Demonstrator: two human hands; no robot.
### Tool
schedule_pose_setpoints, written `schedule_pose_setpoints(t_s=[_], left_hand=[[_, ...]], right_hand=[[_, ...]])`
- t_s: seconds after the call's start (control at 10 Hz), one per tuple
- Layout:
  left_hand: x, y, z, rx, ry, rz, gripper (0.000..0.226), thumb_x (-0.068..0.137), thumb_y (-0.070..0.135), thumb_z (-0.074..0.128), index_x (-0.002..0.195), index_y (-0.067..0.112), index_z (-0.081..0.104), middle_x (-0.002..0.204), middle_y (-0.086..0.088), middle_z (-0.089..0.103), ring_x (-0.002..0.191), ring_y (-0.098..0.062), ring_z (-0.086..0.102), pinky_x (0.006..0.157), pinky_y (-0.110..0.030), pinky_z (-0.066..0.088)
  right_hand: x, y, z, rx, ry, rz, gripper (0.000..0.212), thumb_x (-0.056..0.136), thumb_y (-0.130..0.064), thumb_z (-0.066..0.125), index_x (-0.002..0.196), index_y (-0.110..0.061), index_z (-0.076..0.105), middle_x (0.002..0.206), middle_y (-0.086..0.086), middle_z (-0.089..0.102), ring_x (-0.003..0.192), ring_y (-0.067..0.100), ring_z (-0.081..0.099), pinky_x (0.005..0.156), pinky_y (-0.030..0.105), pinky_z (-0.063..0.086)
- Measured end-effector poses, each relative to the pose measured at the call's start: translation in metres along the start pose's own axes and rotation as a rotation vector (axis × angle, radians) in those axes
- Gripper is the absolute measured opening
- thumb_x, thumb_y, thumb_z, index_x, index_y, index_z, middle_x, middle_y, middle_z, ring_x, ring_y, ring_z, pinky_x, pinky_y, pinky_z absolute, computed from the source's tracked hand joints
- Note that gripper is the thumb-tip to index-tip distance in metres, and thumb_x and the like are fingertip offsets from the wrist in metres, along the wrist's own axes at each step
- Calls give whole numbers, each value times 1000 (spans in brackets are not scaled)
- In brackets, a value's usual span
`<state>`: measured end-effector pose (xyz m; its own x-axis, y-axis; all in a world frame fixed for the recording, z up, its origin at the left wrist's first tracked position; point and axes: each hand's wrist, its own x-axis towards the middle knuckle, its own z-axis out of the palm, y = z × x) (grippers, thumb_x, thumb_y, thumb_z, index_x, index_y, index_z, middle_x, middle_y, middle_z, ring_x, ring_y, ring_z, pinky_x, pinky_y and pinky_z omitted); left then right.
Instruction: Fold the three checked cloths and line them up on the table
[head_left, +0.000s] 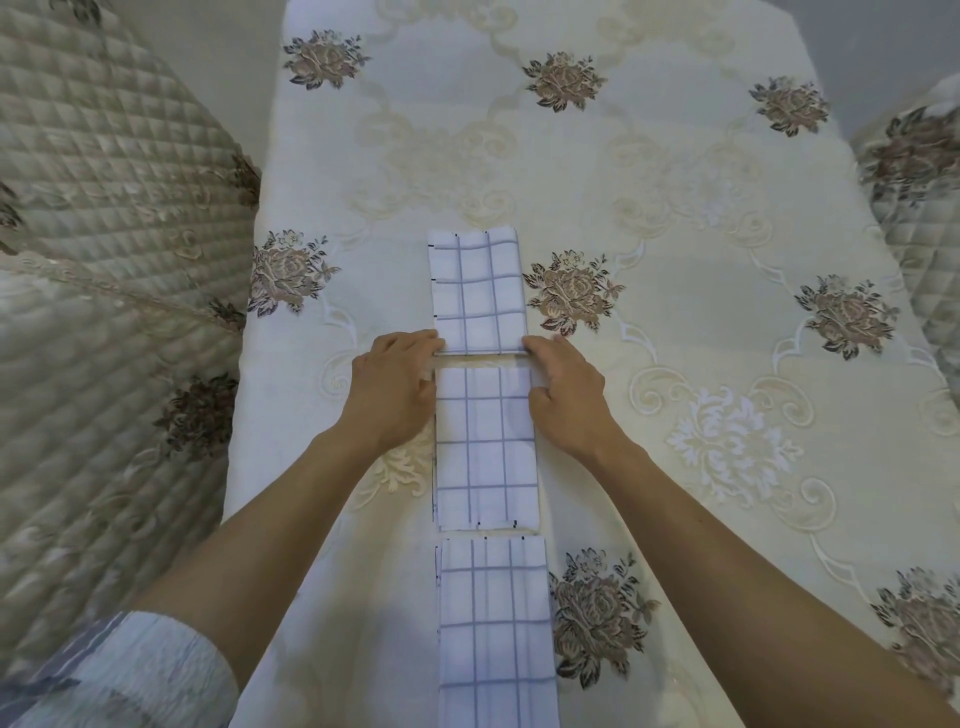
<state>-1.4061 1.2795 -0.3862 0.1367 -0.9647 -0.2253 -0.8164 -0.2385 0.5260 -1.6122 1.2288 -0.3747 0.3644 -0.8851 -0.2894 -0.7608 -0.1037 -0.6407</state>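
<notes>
Checked cloths lined up between quilted covers, hands pinching near corners of far cloth

Near end of nearest cloth beyond bottom edge
</notes>
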Motion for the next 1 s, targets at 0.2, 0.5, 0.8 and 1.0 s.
schedule_pose_setpoints(t_s=[0.2, 0.5, 0.8, 1.0], left_hand=[[-5, -1, 3, -3, 18, 6, 53, 86, 4, 47, 136, 21, 53, 147, 9, 45, 137, -20, 32, 108, -45, 26], [-9, -1, 3, 17, 2, 7, 54, 86, 5, 46, 138, 21, 50, 149, 9, 42, 137, -19, 30, 108, -46, 26], [-17, 5, -7, -182, -18, -86, 57, 84, 48, 41, 136, 25, 50, 145, 7, 47, 135, -20, 35, 108, -45, 29], [-34, 12, -20, -268, 37, -102, 60, 84, 57, 45, 135, 26, 52, 144, 4, 48, 135, -20, 37, 111, -52, 30]], right_hand=[[-3, 2, 4, -19, 0, 6, 68, 66, -15, 32, 132, -16, 48, 125, 8, 51, 129, 35, 40, 105, 50, 31], [-4, 4, 5, -11, -1, -7, 69, 66, -15, 32, 134, -15, 47, 128, 10, 51, 132, 32, 37, 107, 50, 28], [-14, 1, -3, 21, 40, -26, 71, 74, -29, 40, 145, -18, 36, 152, 3, 35, 142, 22, 25, 115, 45, 19], [-27, 0, -14, 33, 80, -59, 65, 91, -34, 56, 149, -21, 30, 158, -1, 25, 146, 17, 15, 118, 48, 14]])
